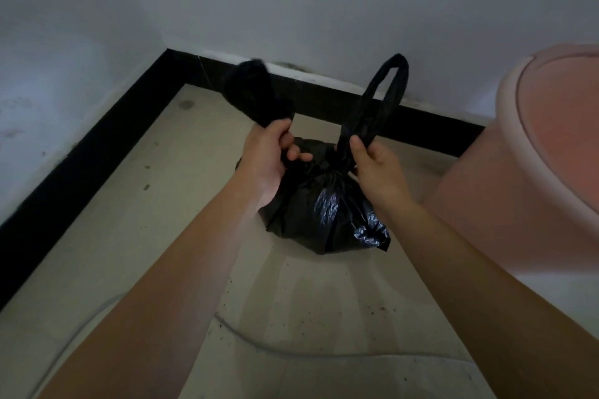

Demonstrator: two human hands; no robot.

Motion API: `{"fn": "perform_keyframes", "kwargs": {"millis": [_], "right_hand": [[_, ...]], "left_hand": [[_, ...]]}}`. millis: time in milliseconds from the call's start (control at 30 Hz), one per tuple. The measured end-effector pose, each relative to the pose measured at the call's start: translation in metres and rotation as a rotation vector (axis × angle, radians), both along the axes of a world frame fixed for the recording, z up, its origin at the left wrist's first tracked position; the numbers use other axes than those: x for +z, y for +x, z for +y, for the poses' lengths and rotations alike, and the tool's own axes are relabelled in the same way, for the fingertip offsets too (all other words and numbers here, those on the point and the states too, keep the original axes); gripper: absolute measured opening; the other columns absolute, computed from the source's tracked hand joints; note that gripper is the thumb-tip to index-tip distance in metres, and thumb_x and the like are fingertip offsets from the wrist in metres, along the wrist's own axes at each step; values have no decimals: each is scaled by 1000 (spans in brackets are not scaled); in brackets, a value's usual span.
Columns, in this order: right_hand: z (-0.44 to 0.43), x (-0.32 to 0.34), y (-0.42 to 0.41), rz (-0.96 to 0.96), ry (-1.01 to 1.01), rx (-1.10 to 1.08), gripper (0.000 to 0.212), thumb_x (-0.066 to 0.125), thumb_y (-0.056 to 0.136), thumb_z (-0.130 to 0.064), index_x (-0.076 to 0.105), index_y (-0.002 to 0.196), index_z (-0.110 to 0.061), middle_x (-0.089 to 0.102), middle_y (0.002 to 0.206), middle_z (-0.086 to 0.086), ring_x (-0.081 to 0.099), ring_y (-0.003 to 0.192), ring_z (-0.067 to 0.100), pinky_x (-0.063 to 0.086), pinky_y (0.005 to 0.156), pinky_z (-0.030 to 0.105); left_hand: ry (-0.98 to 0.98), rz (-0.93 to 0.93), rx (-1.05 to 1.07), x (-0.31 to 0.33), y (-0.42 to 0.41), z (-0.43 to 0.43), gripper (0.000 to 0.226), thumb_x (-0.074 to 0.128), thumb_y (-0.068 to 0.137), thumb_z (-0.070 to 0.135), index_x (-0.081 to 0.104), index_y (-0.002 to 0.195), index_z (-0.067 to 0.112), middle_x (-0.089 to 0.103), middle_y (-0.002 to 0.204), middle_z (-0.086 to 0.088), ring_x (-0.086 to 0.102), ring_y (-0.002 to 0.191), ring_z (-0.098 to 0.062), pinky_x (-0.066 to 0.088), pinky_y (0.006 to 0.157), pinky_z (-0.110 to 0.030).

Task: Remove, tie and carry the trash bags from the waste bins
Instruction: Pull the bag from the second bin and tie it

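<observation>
A full black trash bag (321,207) sits on the beige floor in a room corner. My left hand (269,155) grips the bag's left handle, whose bunched end (256,91) sticks up above my fist. My right hand (372,165) pinches the base of the right handle loop (385,91), which stands upright. Both handles meet at the gathered neck of the bag between my hands. A pink waste bin (531,152) with a lid stands to the right of the bag.
White walls with a black skirting board (97,146) close the corner behind and to the left. The floor (155,204) is dusty with small dark specks. A thin cable (291,347) lies across the floor near me.
</observation>
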State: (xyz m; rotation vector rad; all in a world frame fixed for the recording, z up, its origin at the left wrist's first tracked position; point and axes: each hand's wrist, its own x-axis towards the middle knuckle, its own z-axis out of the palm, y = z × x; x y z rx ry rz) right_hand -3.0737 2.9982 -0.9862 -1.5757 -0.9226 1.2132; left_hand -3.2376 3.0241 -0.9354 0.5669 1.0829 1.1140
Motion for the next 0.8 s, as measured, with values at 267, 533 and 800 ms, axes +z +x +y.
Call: {"fn": "perform_keyframes", "kwargs": {"millis": [267, 533, 800], "right_hand": [[-4, 1, 15, -612, 280, 192, 28, 42, 105, -30, 61, 99, -11, 65, 85, 3, 59, 78, 16, 42, 68, 32], [10, 4, 16, -1092, 472, 691, 52, 28, 98, -47, 66, 102, -11, 68, 88, 12, 61, 83, 34, 51, 74, 47], [-10, 2, 23, -651, 238, 534, 31, 63, 91, -49, 69, 113, -28, 71, 98, -13, 65, 92, 4, 54, 87, 32]], "left_hand": [[-237, -75, -226, -17, -16, -3, 19, 37, 93, -12, 43, 105, 2, 38, 68, -6, 40, 55, -12, 54, 65, -31], [-106, -8, -462, -21, -18, -7, 25, 78, 79, 17, 64, 96, 6, 54, 70, -4, 47, 59, -13, 51, 57, -26], [-229, -122, -212, -30, -16, -2, 36, 51, 101, 41, 62, 99, 6, 33, 61, -1, 40, 51, -13, 52, 53, -31]]}}
